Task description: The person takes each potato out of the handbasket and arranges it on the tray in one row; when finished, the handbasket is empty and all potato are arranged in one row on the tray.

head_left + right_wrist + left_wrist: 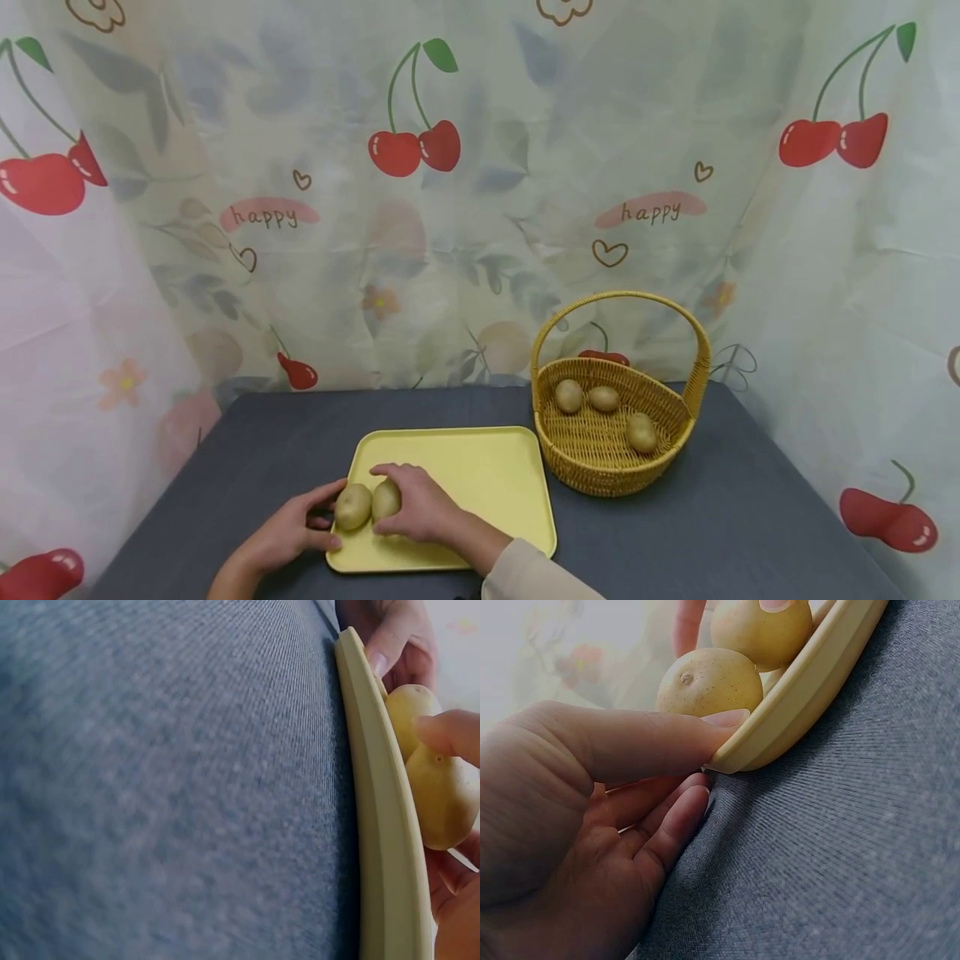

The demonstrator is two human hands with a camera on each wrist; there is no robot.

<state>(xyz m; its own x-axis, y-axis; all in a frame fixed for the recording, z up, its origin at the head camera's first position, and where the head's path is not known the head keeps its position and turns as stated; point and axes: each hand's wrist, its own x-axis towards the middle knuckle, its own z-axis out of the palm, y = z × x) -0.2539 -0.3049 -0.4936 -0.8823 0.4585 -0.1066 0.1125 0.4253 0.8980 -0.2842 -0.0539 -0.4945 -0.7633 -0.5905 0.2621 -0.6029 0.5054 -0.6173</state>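
Two potatoes lie side by side at the left end of a yellow tray (480, 475). My right hand (426, 507) grips the right-hand potato (385, 500) from above, with thumb and fingers on opposite sides of it. Close against that one is the left-hand potato (352, 507), also seen in the left wrist view as a speckled potato (711, 684). My left hand (288, 527) holds the tray's near left corner, its thumb over the rim and its fingers below and outside it.
A wicker basket (600, 482) with a tall handle stands right of the tray, holding a potato (569, 397), a smaller potato (603, 399) and another potato (642, 433). Dark grey cloth (262, 450) covers the table. A cherry-patterned curtain (480, 208) hangs behind and at both sides.
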